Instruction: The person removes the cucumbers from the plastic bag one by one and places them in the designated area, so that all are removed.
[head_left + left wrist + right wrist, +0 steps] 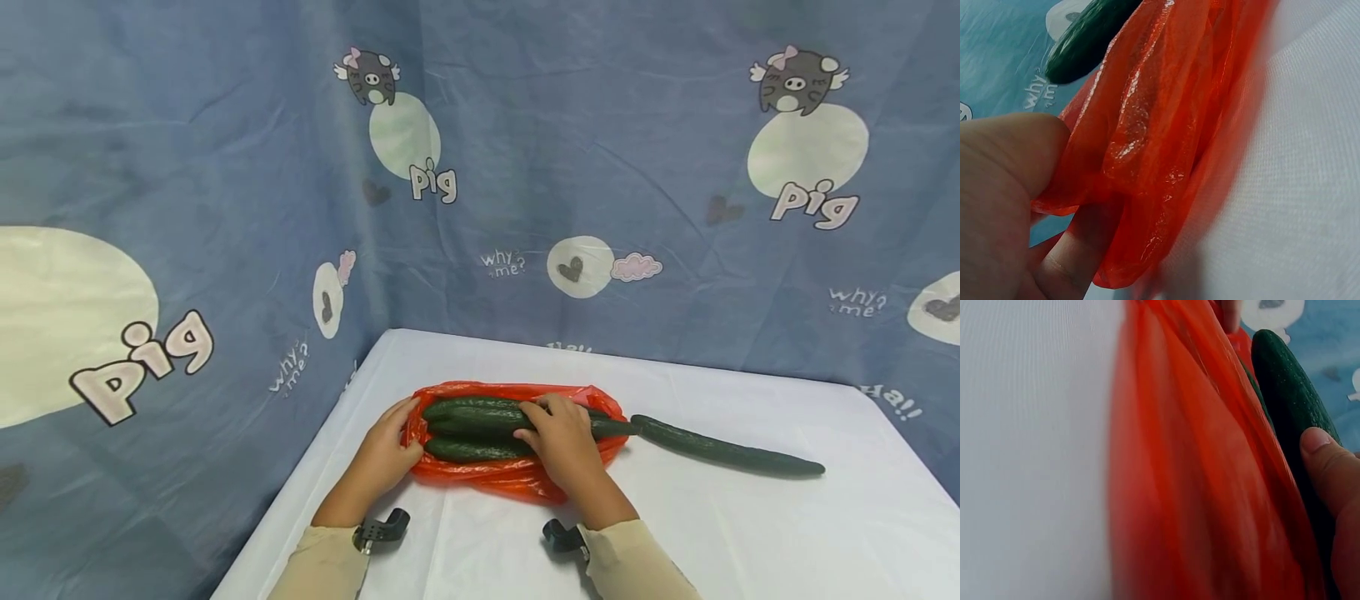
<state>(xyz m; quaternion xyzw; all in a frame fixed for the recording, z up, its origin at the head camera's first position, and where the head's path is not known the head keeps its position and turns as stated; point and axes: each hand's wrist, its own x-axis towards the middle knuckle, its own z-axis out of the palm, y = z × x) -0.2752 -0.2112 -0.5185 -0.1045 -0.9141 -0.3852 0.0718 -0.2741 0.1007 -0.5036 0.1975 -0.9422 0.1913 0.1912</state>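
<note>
A red plastic bag (498, 479) lies spread on the table with several dark green cucumbers in its opening. At the bag's left end my left hand (381, 457) pinches the thin plastic, thumb (1016, 153) on one side and a finger on the other. My right hand (567, 443) grips the upper cucumber (476, 414) from above; in the right wrist view its thumb presses along that cucumber (1288, 387). Below it in the bag rests another cucumber (468, 451). The right hand's fingers are mostly hidden in its wrist view.
One long cucumber (731, 452) lies outside the bag on the right, its left end near the bag's right edge. A white cloth covers the table (750, 533). Blue printed curtains (660, 167) hang behind and to the left.
</note>
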